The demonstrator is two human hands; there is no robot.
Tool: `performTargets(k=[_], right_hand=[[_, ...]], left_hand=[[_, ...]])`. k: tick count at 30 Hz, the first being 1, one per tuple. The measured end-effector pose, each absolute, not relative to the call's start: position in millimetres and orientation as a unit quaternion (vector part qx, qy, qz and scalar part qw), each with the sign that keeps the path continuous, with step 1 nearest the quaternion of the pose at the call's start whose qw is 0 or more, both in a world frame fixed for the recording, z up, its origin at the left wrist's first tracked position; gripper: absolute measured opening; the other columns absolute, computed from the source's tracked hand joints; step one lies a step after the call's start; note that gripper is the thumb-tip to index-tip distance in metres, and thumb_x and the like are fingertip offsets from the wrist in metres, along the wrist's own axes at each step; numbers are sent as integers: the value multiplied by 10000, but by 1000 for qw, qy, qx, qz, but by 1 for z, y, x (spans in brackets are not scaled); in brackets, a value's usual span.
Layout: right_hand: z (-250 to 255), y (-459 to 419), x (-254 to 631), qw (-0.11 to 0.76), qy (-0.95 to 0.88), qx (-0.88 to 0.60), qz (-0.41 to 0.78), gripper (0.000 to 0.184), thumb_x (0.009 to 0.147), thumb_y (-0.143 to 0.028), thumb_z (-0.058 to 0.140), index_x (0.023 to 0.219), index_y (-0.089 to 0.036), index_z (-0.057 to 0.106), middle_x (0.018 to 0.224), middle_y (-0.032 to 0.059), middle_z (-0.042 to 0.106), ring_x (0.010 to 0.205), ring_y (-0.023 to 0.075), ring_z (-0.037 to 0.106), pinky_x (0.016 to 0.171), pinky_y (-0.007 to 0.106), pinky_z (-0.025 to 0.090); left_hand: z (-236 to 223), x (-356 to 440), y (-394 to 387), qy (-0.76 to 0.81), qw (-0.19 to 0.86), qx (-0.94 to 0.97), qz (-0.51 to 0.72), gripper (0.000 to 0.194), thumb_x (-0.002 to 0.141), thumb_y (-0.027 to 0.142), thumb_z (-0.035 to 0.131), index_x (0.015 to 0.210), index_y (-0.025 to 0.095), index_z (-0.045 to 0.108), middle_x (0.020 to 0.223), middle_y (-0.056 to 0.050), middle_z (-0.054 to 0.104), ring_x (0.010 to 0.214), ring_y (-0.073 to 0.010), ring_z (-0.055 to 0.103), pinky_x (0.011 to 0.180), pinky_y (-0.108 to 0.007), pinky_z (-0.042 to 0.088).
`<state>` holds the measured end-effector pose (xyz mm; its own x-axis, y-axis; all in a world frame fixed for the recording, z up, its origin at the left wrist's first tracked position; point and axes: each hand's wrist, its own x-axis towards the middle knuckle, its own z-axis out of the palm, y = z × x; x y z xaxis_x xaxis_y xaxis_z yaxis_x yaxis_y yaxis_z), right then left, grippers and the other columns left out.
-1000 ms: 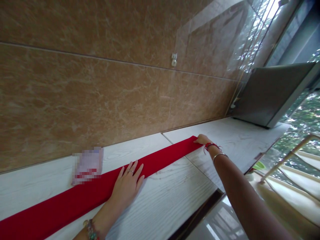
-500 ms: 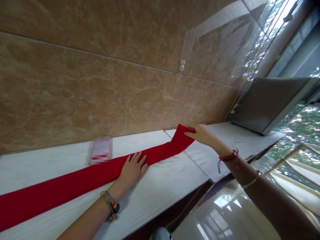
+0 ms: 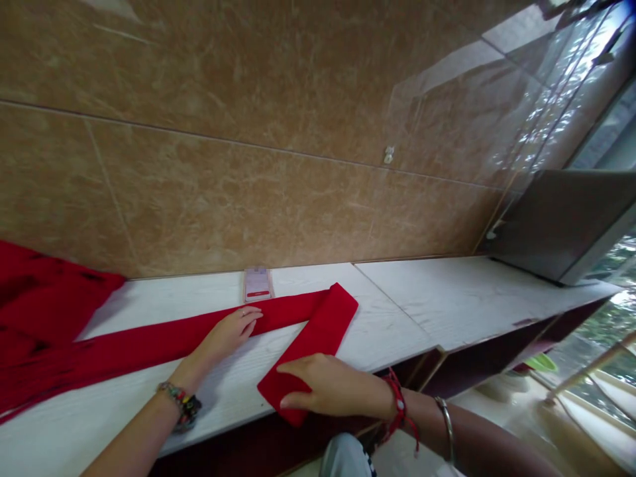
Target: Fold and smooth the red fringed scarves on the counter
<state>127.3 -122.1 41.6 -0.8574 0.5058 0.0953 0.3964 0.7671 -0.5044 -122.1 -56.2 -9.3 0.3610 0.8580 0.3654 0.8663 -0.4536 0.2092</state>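
Observation:
A long red cloth strip (image 3: 199, 334) runs along the white countertop. At its right part it is folded over, and the short end slants down past the front edge. My left hand (image 3: 231, 334) rests on the strip with its fingers stretched out and close together. My right hand (image 3: 332, 384) grips the folded-over end between thumb and fingers at the counter's front edge. On the far left lies a larger bunched heap of red cloth (image 3: 44, 291), and loose threads show near the strip's left end.
A phone (image 3: 258, 285) with a lit screen lies behind the strip, against the brown tiled wall (image 3: 238, 199). To the right stands a large grey box-like object (image 3: 561, 225). Open dark shelves (image 3: 477, 364) run under the counter. A green basin (image 3: 541, 362) is beyond them.
My right hand has brought the strip's end from near the wall down to the counter's front edge, making a slanted fold. The view has shifted, showing the red heap at left.

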Motion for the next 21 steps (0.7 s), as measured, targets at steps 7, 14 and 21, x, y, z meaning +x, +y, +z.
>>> performTargets(k=[7, 14, 21], right_hand=[[44, -12, 170, 190, -835, -503, 122, 298, 817, -248, 465, 1085, -165, 565, 1130, 85, 582, 1045, 190, 520, 918, 302, 351], [19, 77, 203, 154, -770, -583, 209, 209, 740, -253, 554, 814, -85, 654, 814, 113, 675, 777, 220, 621, 688, 297, 466], [6, 107, 200, 182, -745, -540, 348, 147, 717, -215, 550, 725, -102, 644, 689, 58, 679, 579, 141, 610, 523, 210, 460]], left_hand=[[-10, -159, -48, -601, 86, -741, -286, 394, 844, 265, 265, 1055, 121, 565, 1114, -101, 554, 1040, -171, 494, 951, -299, 353], [-11, -233, -40, -699, -57, -707, -90, 489, 748, 497, 374, 1050, 176, 585, 1104, -111, 568, 986, -257, 527, 852, -369, 395], [20, -239, -39, -692, -159, -701, -72, 319, 596, 457, 476, 698, 185, 607, 748, -26, 654, 730, -210, 570, 692, -288, 426]])
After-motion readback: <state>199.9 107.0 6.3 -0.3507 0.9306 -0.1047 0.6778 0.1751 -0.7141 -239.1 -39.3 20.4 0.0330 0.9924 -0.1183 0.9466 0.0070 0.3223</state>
